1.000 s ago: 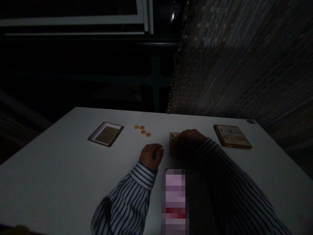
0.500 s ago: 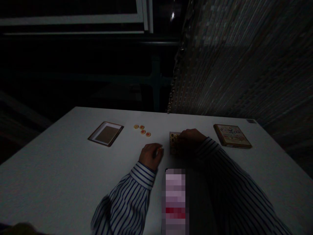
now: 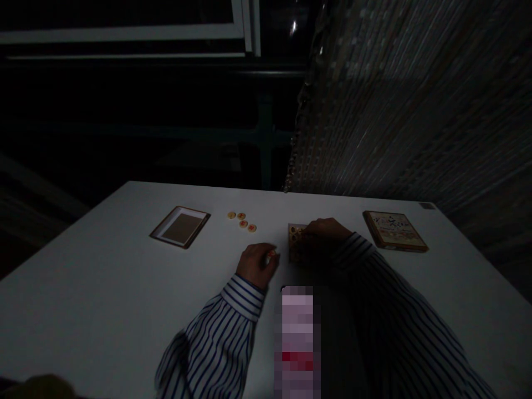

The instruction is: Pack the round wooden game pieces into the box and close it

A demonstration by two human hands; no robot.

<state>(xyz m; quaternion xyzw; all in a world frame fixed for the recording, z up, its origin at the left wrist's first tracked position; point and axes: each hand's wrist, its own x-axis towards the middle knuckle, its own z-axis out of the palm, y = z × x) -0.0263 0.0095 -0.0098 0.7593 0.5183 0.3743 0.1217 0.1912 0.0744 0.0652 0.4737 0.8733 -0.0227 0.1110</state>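
My left hand (image 3: 255, 263) hovers or rests near the middle of the white table, its fingers curled round a xiangqi piece (image 3: 271, 254) with red marking. Just right of it sits a small box (image 3: 290, 256) of round wooden pieces (image 3: 296, 235) with dark marks. My right hand (image 3: 326, 233) lies over the right part of that box, its fingertips at the pieces; shadow hides most of those fingers and whether they grip anything. Beyond my left hand, several xiangqi pieces (image 3: 243, 224) lie flat with red characters facing up.
An open shallow lid or tray (image 3: 157, 238) lies on the table's (image 3: 103, 266) left side. A flat box with a printed cover (image 3: 397, 230) lies at the right. A phone with a blurred-out screen (image 3: 297, 338) is close to me. A bead curtain (image 3: 357, 122) hangs behind the table.
The left fingers have shifted slightly around the xiangqi piece, and its red face shows a little more. Both arms and everything on the table stay where they were.
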